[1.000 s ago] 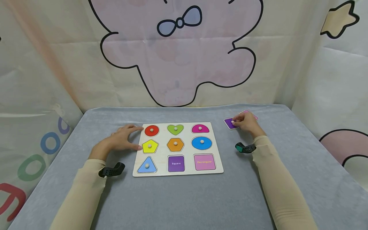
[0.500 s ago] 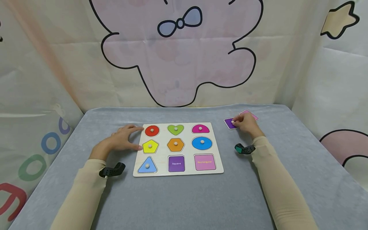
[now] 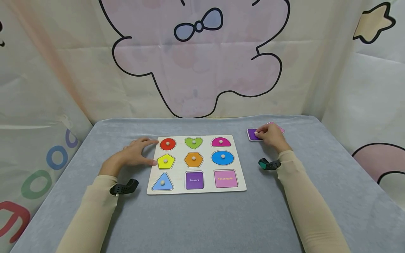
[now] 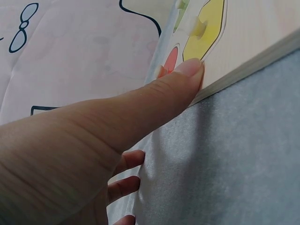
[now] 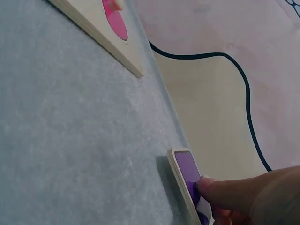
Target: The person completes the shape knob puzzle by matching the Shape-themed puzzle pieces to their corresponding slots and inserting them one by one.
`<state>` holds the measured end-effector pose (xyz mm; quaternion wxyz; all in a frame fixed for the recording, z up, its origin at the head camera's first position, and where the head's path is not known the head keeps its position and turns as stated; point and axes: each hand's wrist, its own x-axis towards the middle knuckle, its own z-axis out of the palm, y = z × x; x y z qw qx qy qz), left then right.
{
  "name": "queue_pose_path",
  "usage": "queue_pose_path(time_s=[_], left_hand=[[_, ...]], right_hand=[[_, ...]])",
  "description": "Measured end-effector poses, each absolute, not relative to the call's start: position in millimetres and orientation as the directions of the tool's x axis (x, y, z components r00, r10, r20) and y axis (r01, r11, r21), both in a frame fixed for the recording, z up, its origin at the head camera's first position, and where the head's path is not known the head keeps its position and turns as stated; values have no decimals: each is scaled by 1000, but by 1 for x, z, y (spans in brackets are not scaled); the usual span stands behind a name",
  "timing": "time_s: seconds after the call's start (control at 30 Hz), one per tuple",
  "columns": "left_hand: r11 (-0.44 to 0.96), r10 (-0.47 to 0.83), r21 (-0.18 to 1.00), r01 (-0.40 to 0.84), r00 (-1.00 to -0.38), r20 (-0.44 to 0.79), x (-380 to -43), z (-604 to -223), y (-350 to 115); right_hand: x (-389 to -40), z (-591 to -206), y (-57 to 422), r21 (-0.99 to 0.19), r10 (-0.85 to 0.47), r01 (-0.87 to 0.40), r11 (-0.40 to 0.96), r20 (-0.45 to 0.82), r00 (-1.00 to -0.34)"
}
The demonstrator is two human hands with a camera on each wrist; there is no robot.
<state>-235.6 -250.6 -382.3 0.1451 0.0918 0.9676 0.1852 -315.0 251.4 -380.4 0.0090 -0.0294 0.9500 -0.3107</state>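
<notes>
My right hand [image 3: 270, 136] pinches the small knob of a purple square puzzle piece [image 3: 252, 134] at the far right of the table. In the right wrist view the piece [image 5: 187, 166] is tilted, its lower side and a shadow beside it showing. A pink puzzle piece [image 3: 280, 128] lies partly hidden behind that hand. My left hand [image 3: 134, 153] rests against the left edge of a white wooden shape puzzle board [image 3: 180, 177]. Its thumb [image 4: 183, 77] lies on the board's edge by the yellow pentagon [image 4: 206, 33], and the index finger touches the upper left corner.
Knobbed shapes fill most slots of the board, such as a red circle [image 3: 167, 144] and a blue triangle [image 3: 162, 182]. Two bare slots read "Square" [image 3: 194, 180] and "Rectangular" [image 3: 226, 178]. Grey cloth [image 3: 196, 221] covers the table; printed curtains hang behind.
The purple piece has turned slightly in my right hand's pinch, its front edge now more level and looking a little raised. My left hand and the board stay put.
</notes>
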Motion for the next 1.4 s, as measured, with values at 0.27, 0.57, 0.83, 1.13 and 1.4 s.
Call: queue_pose_path(time_s=[0.27, 0.57, 0.83, 1.13, 1.4], left_hand=[[918, 228, 376, 124, -942, -247, -235, -383, -252], [920, 223, 375, 118, -942, -251, -235, -382, -249], [922, 217, 371, 113, -943, -254, -237, -384, -249], [918, 224, 377, 120, -944, -244, -237, -384, -251], [917, 229, 378, 126, -943, -243, -236, -383, -251]], right_hand=[[-315, -379, 237, -568, -95, -95, 818, 29, -995], [-310, -372, 226, -573, -83, -71, 816, 5, -996], [-307, -365, 217, -589, -141, -136, 796, 38, -989], [-302, -360, 201, -595, -214, -177, 784, 9, -977], [-294, -354, 189, -568, -230, -185, 802, -8, -973]])
